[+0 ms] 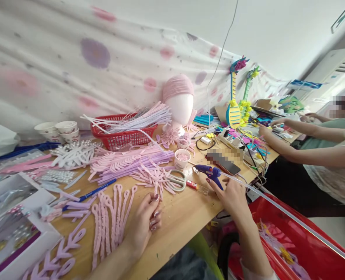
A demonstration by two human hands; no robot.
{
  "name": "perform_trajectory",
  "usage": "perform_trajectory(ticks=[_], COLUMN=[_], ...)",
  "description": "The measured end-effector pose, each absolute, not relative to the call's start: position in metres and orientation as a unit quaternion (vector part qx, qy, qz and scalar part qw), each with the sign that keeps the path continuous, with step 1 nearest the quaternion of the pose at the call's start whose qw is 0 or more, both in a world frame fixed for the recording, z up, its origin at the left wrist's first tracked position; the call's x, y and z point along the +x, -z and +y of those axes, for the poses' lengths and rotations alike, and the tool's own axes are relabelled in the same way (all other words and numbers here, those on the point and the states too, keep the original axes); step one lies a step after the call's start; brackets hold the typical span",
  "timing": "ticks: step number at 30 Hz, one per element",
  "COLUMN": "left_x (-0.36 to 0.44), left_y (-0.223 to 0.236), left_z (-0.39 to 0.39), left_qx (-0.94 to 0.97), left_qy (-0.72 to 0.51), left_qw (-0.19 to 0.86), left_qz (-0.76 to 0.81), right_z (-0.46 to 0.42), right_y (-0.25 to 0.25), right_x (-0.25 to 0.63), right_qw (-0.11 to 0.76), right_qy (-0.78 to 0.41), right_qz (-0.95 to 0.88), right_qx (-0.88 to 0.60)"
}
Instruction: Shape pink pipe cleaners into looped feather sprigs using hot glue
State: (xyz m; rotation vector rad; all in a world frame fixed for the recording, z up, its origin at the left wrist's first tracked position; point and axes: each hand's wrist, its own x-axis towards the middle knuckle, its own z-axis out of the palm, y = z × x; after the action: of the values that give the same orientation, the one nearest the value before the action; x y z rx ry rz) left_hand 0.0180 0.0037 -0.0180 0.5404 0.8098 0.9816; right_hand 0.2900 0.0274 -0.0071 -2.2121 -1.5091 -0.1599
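My left hand rests on the wooden table with its fingers curled in, just right of a row of pink looped foam strips; I cannot see anything inside it. My right hand lies flat and open by the table edge, fingertips touching the handle of a blue glue gun. A long clear glue stick runs back from the gun. Scissors and a red lighter lie between my hands.
A red basket of white and pink strips, a foam head with a pink cap, small cups, a blue pen and a bead tray fill the table. Another person's arms work at the right end. A red bin stands below.
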Motion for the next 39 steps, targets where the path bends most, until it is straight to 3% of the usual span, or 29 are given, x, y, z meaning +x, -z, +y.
perform_trajectory(ticks=[2,5,7,12,15,22,34,39], left_x=[0.018,0.019,0.019,0.019,0.018,0.018,0.018,0.017], left_y=[0.019,0.021,0.02,0.017,0.018,0.018,0.02,0.019], left_z=[0.005,0.005,0.005,0.003,0.003,0.007,0.007,0.007], left_qx=[0.25,0.257,0.257,0.253,0.256,0.252,0.25,0.249], left_qy=[-0.455,-0.454,-0.452,-0.458,-0.461,-0.455,-0.452,-0.455], left_qw=[0.769,0.77,0.77,0.764,0.765,0.771,0.773,0.771], left_qz=[0.372,0.367,0.37,0.376,0.37,0.367,0.368,0.37], right_z=[0.005,-0.018,-0.016,0.045,0.089,0.131,0.113,0.118], right_y=[0.002,-0.019,-0.036,-0.067,-0.073,-0.064,-0.071,-0.066], right_x=[0.288,0.275,0.262,0.232,0.222,0.219,0.224,0.223], right_qw=[0.181,0.124,0.136,0.223,0.156,0.117,0.245,0.257], right_qy=[0.062,-0.157,-0.218,-0.058,0.033,0.036,-0.003,-0.029], right_qz=[-0.512,-0.616,-0.694,-0.768,-0.76,-0.765,-0.737,-0.729], right_qx=[-0.837,-0.761,-0.673,-0.597,-0.63,-0.632,-0.629,-0.634])
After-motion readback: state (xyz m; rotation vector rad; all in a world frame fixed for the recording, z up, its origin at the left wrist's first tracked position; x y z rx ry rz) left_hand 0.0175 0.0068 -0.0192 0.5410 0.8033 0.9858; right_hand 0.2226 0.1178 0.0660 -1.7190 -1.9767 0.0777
